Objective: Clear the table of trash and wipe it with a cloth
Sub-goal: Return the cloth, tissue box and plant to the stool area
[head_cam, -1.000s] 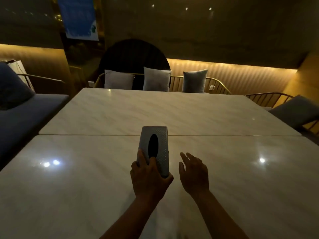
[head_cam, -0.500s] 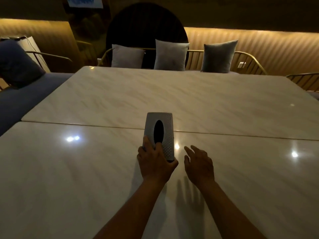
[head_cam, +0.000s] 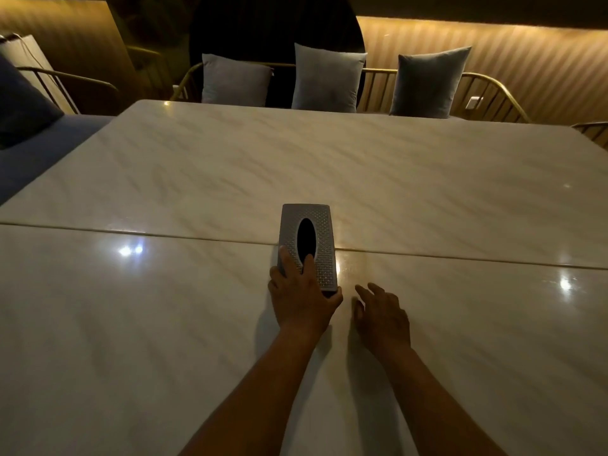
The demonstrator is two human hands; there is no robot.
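A grey textured tissue box [head_cam: 307, 232] with a dark oval slot lies across the seam of the pale marble table [head_cam: 164, 324]. My left hand [head_cam: 302, 297] grips the box's near end, fingers lying on its top beside the slot. Just right of the box my right hand [head_cam: 381, 317] hovers low over the table, fingers spread, holding nothing. No trash or cloth is visible on the table.
Three grey cushions [head_cam: 325, 77] lean on a gold-railed bench [head_cam: 487, 93] behind the table's far edge. A blue sofa [head_cam: 29, 153] with a dark cushion runs along the left side. Ceiling lights reflect off the glossy tabletop.
The camera has tilted down and come closer to the table. The box under my left hand has slid slightly away, onto the seam. My right hand stays open beside it.
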